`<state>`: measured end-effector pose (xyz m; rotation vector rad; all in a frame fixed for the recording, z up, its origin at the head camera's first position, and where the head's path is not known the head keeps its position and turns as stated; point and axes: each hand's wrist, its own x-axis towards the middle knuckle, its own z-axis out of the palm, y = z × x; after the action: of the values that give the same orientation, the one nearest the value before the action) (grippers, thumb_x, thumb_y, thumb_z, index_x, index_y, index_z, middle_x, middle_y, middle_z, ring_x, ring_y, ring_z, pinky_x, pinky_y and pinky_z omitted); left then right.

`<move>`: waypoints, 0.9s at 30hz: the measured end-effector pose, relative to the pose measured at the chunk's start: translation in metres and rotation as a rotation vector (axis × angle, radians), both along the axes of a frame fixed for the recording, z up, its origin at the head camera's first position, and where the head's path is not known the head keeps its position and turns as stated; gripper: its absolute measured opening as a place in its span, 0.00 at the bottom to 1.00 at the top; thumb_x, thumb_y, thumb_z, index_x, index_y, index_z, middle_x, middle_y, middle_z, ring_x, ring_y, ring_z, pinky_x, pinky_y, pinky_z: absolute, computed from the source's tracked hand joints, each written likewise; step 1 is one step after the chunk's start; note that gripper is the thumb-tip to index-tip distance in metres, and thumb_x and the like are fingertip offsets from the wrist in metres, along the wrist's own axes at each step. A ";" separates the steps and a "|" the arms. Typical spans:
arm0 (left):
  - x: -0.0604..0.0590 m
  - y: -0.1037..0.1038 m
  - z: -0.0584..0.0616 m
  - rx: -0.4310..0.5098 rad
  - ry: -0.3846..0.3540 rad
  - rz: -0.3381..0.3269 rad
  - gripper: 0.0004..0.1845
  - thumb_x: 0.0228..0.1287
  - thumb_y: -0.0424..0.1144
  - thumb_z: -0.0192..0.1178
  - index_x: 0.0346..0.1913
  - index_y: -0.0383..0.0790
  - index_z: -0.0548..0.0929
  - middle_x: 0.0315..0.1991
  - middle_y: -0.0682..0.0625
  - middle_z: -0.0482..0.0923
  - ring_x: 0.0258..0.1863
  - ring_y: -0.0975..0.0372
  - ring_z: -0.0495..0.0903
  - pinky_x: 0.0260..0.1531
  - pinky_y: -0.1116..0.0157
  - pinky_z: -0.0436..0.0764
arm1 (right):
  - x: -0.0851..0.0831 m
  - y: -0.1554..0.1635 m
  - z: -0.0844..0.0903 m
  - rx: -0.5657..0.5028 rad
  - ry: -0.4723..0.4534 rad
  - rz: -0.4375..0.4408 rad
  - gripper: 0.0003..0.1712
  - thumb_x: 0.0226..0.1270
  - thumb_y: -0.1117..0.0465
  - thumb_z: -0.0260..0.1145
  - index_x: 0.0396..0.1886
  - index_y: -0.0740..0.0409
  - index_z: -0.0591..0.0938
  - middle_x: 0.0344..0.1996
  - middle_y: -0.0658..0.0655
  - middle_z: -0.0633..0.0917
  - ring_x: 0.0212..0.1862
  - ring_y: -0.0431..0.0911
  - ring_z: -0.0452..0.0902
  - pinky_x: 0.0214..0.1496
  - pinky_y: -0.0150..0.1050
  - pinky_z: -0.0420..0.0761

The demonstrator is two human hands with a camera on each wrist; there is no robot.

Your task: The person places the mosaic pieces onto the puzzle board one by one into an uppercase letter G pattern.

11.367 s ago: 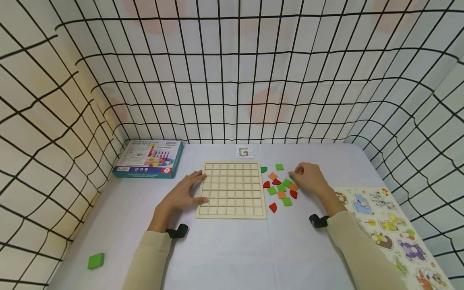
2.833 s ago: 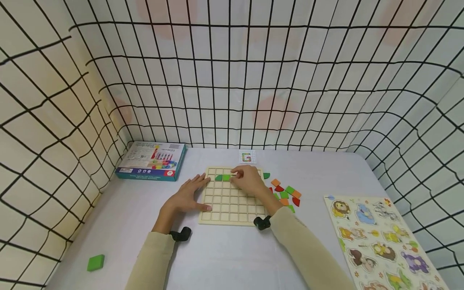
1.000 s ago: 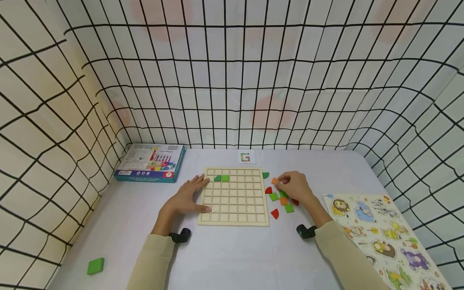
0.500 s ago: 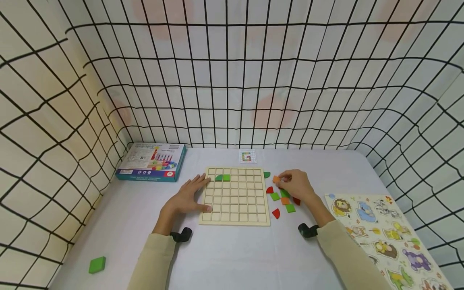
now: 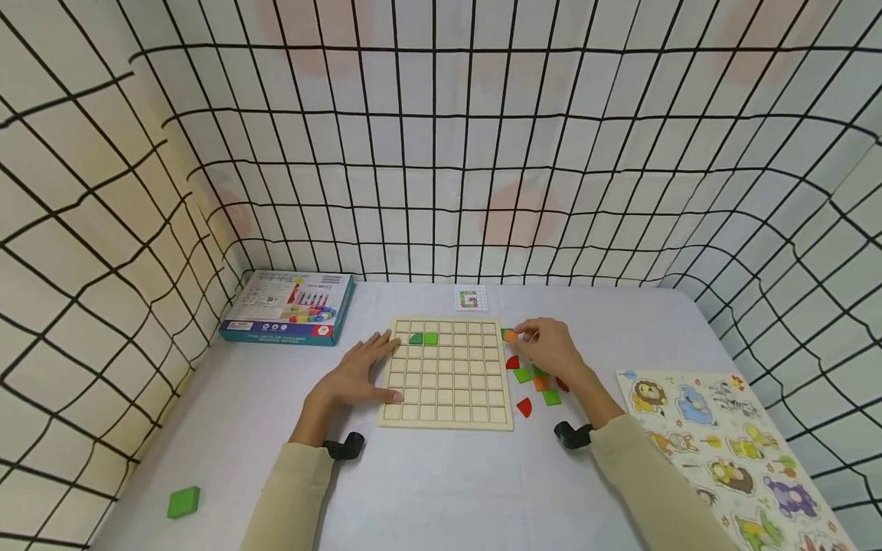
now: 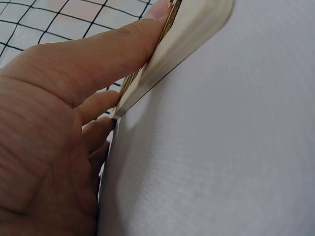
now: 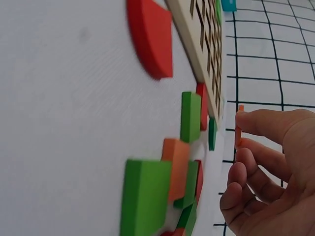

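A wooden grid board (image 5: 448,383) lies on the white table. Two green pieces, a quarter-circle tile (image 5: 416,338) and a square tile (image 5: 430,338), sit side by side in its upper left cells. My left hand (image 5: 354,375) rests on the board's left edge with fingers spread, the thumb (image 6: 123,49) lying over the rim in the left wrist view. Between thumb and fingertip, my right hand (image 5: 547,348) pinches an orange square tile (image 7: 239,129), held above the table beyond the board's right edge. In the head view it partly covers a green quarter-circle piece.
Loose red, green and orange tiles (image 5: 522,375) lie right of the board. A small pattern card (image 5: 472,298) is behind it, a game box (image 5: 285,306) at back left. An animal picture board (image 5: 730,444) lies at right, a green block (image 5: 183,502) at front left.
Two green tiles have come onto the bare board. My right hand went from the board back to the loose tiles, took an orange square and moved left with it. The left hand stays put.
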<state>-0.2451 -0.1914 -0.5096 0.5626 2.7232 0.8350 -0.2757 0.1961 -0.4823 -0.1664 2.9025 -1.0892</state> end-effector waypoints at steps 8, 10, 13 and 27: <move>0.000 0.000 -0.001 0.004 0.008 -0.001 0.58 0.49 0.62 0.76 0.82 0.49 0.60 0.85 0.48 0.48 0.85 0.49 0.42 0.83 0.43 0.41 | -0.007 -0.021 0.003 -0.050 0.006 0.068 0.18 0.68 0.52 0.73 0.52 0.58 0.88 0.35 0.53 0.83 0.39 0.48 0.75 0.35 0.36 0.76; 0.000 0.000 -0.001 0.006 0.007 0.001 0.58 0.49 0.61 0.76 0.82 0.49 0.60 0.85 0.48 0.48 0.85 0.49 0.42 0.83 0.43 0.41 | -0.008 -0.027 0.003 -0.066 0.008 0.084 0.18 0.68 0.53 0.73 0.52 0.58 0.88 0.35 0.53 0.83 0.39 0.48 0.75 0.36 0.36 0.77; 0.000 0.000 -0.001 0.004 0.007 0.000 0.58 0.49 0.62 0.76 0.82 0.49 0.60 0.85 0.48 0.48 0.85 0.49 0.42 0.83 0.43 0.42 | -0.010 -0.036 0.000 -0.078 0.021 0.107 0.18 0.67 0.53 0.74 0.52 0.58 0.88 0.35 0.53 0.83 0.38 0.47 0.76 0.36 0.37 0.77; 0.000 -0.001 -0.002 0.000 0.003 0.011 0.58 0.48 0.62 0.76 0.82 0.51 0.60 0.85 0.49 0.48 0.85 0.50 0.42 0.83 0.44 0.41 | -0.021 -0.082 -0.011 -0.088 0.040 0.180 0.18 0.68 0.52 0.73 0.52 0.57 0.89 0.34 0.52 0.85 0.35 0.45 0.76 0.35 0.36 0.76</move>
<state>-0.2450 -0.1925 -0.5116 0.5498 2.7312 0.8373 -0.2970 0.1141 -0.4933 -0.4473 2.8079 -1.1951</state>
